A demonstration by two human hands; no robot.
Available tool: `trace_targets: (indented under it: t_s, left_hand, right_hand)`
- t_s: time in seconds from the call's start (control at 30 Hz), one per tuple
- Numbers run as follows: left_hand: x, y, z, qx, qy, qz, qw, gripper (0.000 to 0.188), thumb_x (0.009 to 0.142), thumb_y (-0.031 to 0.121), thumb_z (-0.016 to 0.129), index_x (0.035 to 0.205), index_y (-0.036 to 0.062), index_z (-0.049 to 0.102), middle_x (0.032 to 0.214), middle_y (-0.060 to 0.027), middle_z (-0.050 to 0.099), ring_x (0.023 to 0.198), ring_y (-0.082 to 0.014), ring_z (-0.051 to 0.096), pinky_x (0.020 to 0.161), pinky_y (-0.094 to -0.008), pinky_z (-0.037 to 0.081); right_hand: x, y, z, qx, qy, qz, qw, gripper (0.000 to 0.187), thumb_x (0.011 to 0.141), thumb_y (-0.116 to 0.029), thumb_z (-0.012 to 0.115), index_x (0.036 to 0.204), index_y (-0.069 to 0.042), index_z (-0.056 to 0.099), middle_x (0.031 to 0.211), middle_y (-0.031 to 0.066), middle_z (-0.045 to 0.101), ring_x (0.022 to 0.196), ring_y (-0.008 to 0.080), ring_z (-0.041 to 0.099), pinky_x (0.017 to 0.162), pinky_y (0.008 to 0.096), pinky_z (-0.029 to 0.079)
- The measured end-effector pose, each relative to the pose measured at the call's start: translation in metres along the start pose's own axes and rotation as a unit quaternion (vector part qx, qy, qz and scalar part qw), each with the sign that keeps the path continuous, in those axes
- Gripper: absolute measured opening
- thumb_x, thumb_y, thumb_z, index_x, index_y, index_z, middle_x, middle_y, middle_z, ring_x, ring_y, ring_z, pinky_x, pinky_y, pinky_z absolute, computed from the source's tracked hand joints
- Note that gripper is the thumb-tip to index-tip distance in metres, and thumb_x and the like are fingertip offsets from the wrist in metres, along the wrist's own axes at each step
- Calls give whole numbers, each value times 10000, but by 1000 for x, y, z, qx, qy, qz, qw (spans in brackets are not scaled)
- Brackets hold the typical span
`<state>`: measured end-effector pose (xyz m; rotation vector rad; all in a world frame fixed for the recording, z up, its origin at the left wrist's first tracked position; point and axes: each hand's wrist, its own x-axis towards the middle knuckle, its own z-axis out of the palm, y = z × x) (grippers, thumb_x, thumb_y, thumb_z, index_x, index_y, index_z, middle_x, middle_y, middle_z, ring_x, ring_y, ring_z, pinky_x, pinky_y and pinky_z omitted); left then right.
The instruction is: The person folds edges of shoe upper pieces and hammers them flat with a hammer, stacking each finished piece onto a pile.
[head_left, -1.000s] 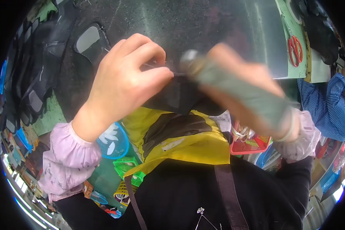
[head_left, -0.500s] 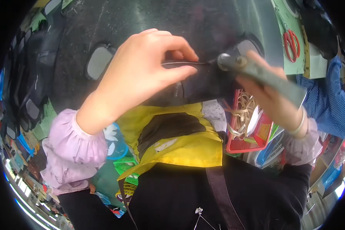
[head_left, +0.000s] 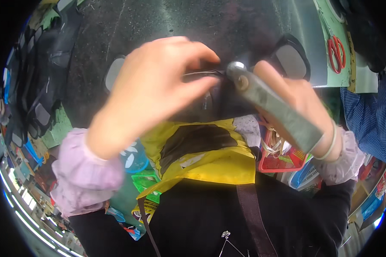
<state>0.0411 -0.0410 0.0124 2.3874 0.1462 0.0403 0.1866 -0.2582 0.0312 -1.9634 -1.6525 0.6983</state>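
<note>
My left hand [head_left: 152,92] is raised close to the camera, its fingertips pinching the edge of a dark flat piece [head_left: 221,100] that looks like a shoe sole. My right hand [head_left: 294,96] grips a grey metal tool with a riveted pivot [head_left: 270,105], its tip meeting the dark piece where the left fingers pinch. A pale bangle circles my right wrist. Both sleeves are pale pink over black. Below the hands a yellow bag with a black patch [head_left: 201,150] rests on my lap.
A dark worktable [head_left: 158,25] lies beyond the hands. Black soles with grey pads [head_left: 38,85] pile at the left. Red-handled scissors [head_left: 336,51] lie on a green mat at the upper right. A red mesh basket [head_left: 283,158] stands by my right side.
Both hands have risen and come nearer the camera. The tool has swung from pointing up-left to meeting the dark piece at the middle, and the left fingers have shifted right along it.
</note>
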Motion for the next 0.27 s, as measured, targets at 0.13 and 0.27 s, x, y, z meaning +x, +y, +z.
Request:
trace_targets:
  t_s: [0.13, 0.27]
  left_hand:
    - [-14, -13, 4, 75, 54, 93, 991, 190, 731, 67, 827, 914, 63, 775, 849, -46, 659, 813, -222, 616, 694, -321, 500]
    - [-18, -7, 7, 107, 93, 121, 983, 181, 729, 63, 824, 903, 85, 779, 877, -42, 681, 848, -250, 631, 749, -353, 503]
  right_hand:
    - [16, 3, -5, -33, 74, -34, 996, 330, 949, -10, 678, 1272, -45, 618, 865, 154, 571, 611, 278, 591, 577, 352, 491]
    - [13, -8, -3, -26, 31, -45, 998, 489, 900, 49, 692, 1364, -69, 588, 854, 130, 566, 610, 268, 602, 563, 363, 495]
